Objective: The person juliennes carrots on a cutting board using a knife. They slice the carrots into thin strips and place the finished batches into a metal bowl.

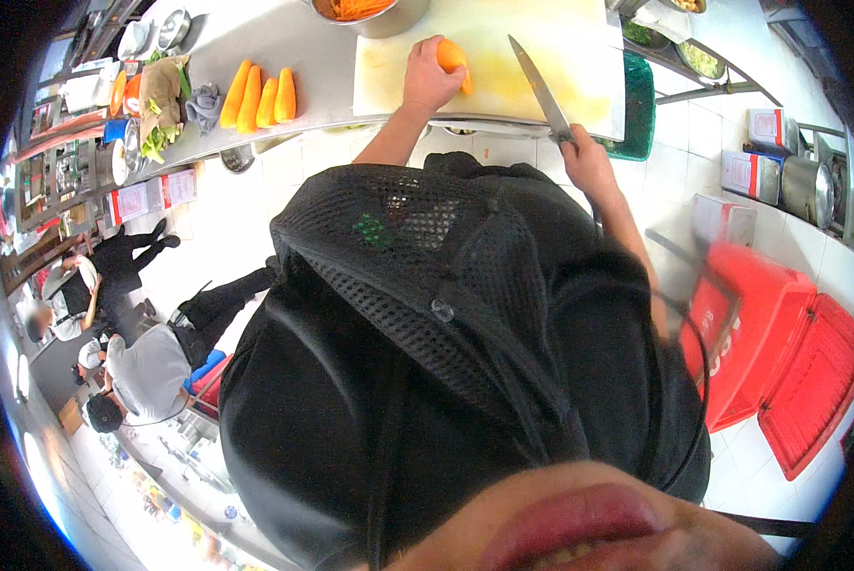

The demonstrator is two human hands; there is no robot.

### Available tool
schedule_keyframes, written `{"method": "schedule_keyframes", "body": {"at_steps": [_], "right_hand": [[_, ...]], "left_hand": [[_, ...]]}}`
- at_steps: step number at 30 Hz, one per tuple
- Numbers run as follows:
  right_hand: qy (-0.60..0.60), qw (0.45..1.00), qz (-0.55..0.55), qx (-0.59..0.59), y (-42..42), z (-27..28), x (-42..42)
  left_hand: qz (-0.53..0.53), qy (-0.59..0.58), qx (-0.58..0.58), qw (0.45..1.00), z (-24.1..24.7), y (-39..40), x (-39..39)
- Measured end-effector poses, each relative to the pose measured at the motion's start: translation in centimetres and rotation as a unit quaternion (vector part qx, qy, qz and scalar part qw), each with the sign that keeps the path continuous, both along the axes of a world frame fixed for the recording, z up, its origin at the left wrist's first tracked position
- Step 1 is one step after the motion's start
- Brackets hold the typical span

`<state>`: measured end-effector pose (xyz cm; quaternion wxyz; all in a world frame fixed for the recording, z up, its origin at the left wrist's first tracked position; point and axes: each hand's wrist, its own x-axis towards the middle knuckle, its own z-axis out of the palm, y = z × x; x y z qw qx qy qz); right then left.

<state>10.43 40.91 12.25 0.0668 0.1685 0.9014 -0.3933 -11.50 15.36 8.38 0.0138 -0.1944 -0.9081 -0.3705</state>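
Note:
My left hand (428, 77) grips a peeled carrot (454, 57) on a white cutting board (391, 53) stained with orange. To its right, my right hand (585, 158) is closed around the handle of a kitchen knife (541, 87). The blade points away from me over the board, apart from the carrot. Several peeled carrots (257, 98) lie side by side on the steel counter (320, 64), left of the board. Beyond the board's far edge stands a metal bowl (391, 21) with shredded carrot (359, 7) in it.
A crumpled grey cloth (204, 107) and a brown sack with green leaves (163, 93) lie farther left. A green plastic bin (639, 107) is below the board's right side. An open red crate (755, 321) stands on the floor at right. Two people (148, 364) are behind, at left.

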Motion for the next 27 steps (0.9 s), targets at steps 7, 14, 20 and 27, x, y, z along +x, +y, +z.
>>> {"method": "schedule_keyframes", "body": {"at_steps": [7,14,20,27], "right_hand": [[-0.002,0.999,-0.002,-0.035,0.5,0.0,0.4],[0.026,0.999,0.022,-0.033,1.7,-0.7,-0.2],[0.037,0.996,0.074,-0.025,1.8,-1.0,-1.2],[0.005,0.996,0.091,-0.009,2.3,0.9,-2.3]], "left_hand": [[-0.060,-0.078,0.074,0.992,-0.4,-0.1,0.5],[0.045,-0.074,0.055,0.995,0.2,0.2,2.3],[0.089,0.017,-0.067,0.994,1.2,1.3,3.2],[-0.065,-0.133,0.028,0.989,1.1,-2.2,1.5]]}}
